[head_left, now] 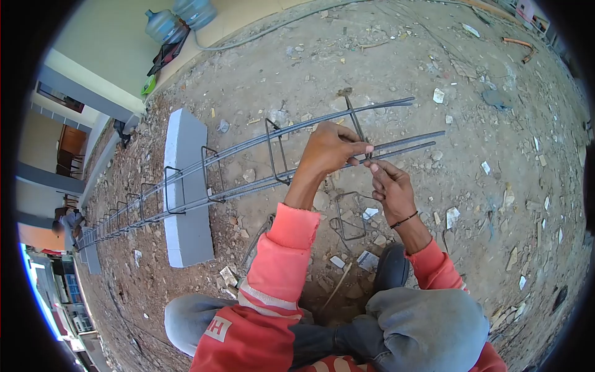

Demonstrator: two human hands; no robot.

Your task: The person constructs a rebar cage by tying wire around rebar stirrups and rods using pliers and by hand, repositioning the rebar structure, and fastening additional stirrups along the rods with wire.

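Observation:
A long cage of steel rebar (pixel 248 186) runs from the far left to just past my hands, with square wire-thick stirrups (pixel 273 149) around its bars. My left hand (pixel 331 149) is closed at the end stirrup (pixel 354 118), its thumb and fingertips at the lower bars where the two meet. Just below and to the right, my right hand (pixel 394 189) pinches what looks like a thin tie wire close against that joint. The wire is mostly hidden by the fingers. Loose bent stirrups (pixel 348 226) lie on the ground under my hands.
A grey block (pixel 189 242) stands under the cage. Rubble and broken tile (pixel 452 217) litter the dirt. Another person (pixel 69 223) crouches at the cage's far end. Water jugs (pixel 166 26) stand by the wall, and a hose (pixel 266 36) runs along the back.

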